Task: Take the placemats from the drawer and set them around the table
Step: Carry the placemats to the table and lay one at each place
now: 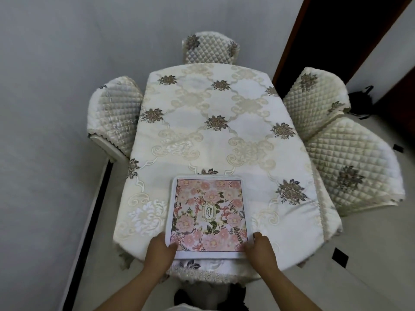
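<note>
Left hand (160, 248) and right hand (261, 246) each grip one placemat stack's (208, 216) near corner, amid four chairs (314, 102).

Holding floral placemats (207, 216) by near corners, left grip (160, 248) and right grip (261, 249), flat on clothed surface (224, 131).

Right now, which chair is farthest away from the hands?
The quilted chair at the far end of the table, across from the left hand and right hand; the other three stand along its sides, closer.
</note>
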Demonstrator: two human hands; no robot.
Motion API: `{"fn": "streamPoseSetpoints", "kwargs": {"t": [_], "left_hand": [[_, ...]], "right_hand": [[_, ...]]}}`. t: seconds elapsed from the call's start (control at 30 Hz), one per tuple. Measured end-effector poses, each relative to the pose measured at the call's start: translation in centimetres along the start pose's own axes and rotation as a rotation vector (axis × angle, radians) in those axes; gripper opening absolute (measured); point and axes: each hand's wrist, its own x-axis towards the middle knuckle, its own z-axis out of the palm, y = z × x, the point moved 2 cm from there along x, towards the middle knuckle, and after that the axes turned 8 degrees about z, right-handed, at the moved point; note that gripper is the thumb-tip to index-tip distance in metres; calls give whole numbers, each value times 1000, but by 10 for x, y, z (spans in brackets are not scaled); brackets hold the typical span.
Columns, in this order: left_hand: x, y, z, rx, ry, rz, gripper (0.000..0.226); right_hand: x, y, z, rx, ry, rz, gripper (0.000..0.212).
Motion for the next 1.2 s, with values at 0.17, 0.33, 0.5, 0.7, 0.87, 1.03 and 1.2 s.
{"fn": "streamPoseSetpoints", "kwargs": {"t": [0.17, 0.33, 0.5, 0.7, 0.87, 1.03, 1.2], "left_hand": [[-11, 5, 4, 87, 9, 7, 33], [-17, 17, -4, 85, 79, 20, 7], [-13, 19, -10, 33, 54, 27, 12], [-6, 36, -21, 11, 87, 154, 13], [-5, 81, -12, -80, 79, 248, 5], [-19, 137, 18, -101, 54, 359, 8], [-46, 193, 76, -119, 44, 406, 17]], "right_hand": [[-10, -4, 6, -142, 94, -29, 28], [-14, -3, 2, -19, 79, -25, 17], [-14, -2, -11, 33, 26, -27, 28], [-18, -3, -50, 172, 172, -98, 33], [-22, 18, -91, 286, 299, -124, 33], [-20, 62, -138, 368, 392, -95, 31], [-17, 125, -194, 427, 442, -82, 29]]}}
